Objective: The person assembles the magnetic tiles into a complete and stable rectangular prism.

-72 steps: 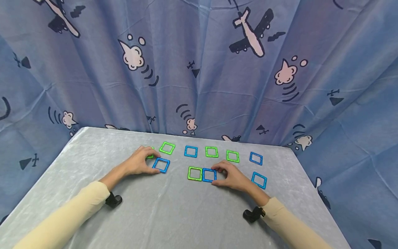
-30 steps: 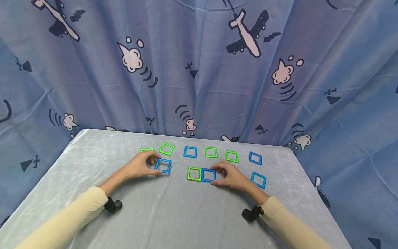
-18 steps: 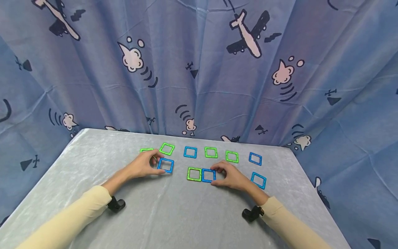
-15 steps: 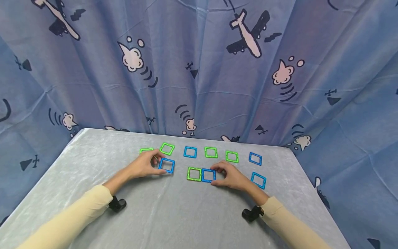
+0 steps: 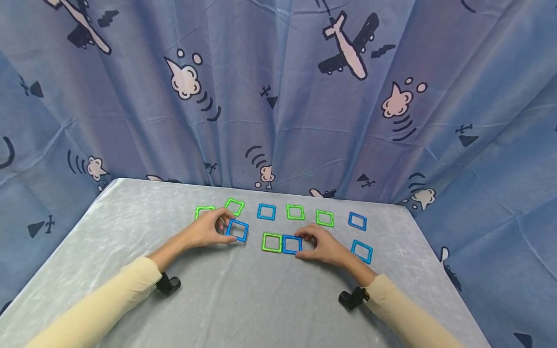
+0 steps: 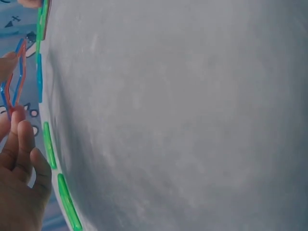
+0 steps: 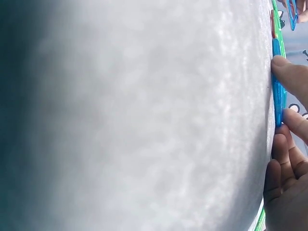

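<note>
We find the left hand [image 5: 203, 233] pinching a raised blue square frame [image 5: 246, 232]; the right hand [image 5: 324, 247] grips a flat blue frame [image 5: 292, 236] abutting a green frame [image 5: 272, 234] between them. We advise bracing right, levelling left.

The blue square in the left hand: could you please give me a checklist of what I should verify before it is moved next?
1. Left hand holds the left blue square: ok, between thumb and fingers.
2. That square is off the table: ok, raised in both wrist views.
3. Right hand holds the right blue square: ok, flat on the table.
4. The green square between them has its left edge free: ok.
5. Left blue square lined up with it: not ok, turned askew.
6. Grip firmness: cannot tell.
</note>
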The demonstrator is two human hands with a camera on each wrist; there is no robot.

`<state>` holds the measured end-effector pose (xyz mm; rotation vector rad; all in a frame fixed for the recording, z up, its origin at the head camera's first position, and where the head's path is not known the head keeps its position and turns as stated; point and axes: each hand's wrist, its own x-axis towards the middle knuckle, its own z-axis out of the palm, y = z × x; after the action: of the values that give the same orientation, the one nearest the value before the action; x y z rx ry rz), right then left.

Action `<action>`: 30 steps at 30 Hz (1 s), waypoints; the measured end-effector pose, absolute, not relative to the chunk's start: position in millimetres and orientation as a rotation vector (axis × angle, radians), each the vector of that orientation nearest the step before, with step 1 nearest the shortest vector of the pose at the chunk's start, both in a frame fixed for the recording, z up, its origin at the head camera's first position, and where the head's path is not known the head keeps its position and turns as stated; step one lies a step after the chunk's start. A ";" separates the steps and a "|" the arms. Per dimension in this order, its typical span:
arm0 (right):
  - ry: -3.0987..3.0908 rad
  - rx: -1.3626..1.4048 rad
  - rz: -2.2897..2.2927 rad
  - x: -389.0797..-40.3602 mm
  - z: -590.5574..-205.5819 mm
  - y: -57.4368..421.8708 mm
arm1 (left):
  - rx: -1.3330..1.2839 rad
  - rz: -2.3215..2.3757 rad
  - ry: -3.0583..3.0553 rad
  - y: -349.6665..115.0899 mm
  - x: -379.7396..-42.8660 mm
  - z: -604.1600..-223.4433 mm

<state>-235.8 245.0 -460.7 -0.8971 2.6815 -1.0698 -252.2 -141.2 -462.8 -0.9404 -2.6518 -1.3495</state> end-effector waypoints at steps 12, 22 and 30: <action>2.686 -0.899 -1.060 -236.2 -460.2 245.7 | -0.996 -1.356 -2.624 -133.9 -247.2 -455.1; 2.687 -0.903 -1.051 -236.4 -461.0 245.8 | -1.031 -1.396 -2.641 -125.9 -246.1 -453.0; 2.681 -0.913 -1.063 -235.8 -460.4 245.9 | -1.002 -1.445 -2.635 -118.3 -244.6 -451.9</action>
<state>-235.8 245.9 -460.4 -0.9129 2.6812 -1.0625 -244.6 -118.3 -451.9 -1.0018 -2.6345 -1.4451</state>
